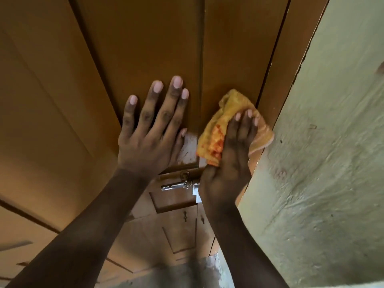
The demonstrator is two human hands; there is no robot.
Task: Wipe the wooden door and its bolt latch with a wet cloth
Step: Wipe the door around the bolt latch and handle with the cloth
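1. Cloth (226, 125) first: I see the yellow-orange rag bunched and pressed flat against the wooden door (145, 38), on the vertical board along the door's right edge, just beside the frame.
2. My right hand (230, 154) lies over the cloth with fingers closed down on it, pinning it to the wood; the rag sticks out above and to both sides of the fingers.
3. My left hand (153, 129) is spread open, fingers apart, palm flat on the door panel just left of the cloth, holding nothing; I take it to be bracing the door.
4. Bolt latch (180, 183) sits lower on the door, below both hands; the cloth is apart from it, and its metal looks speckled, though I cannot say with what.
5. Progress, as I judge it: wiping is under way on the upper right edge. A pale, scuffed patch (189, 148) between the hands looks uncleaned, the latch looks untouched, and the lower panels remain.
6. I cannot tell from any sheen which parts of the wood are already wiped.
7. Wall (332, 142) to the right is pale green, rough plaster.
8. I can read no brand, label or writing anywhere.
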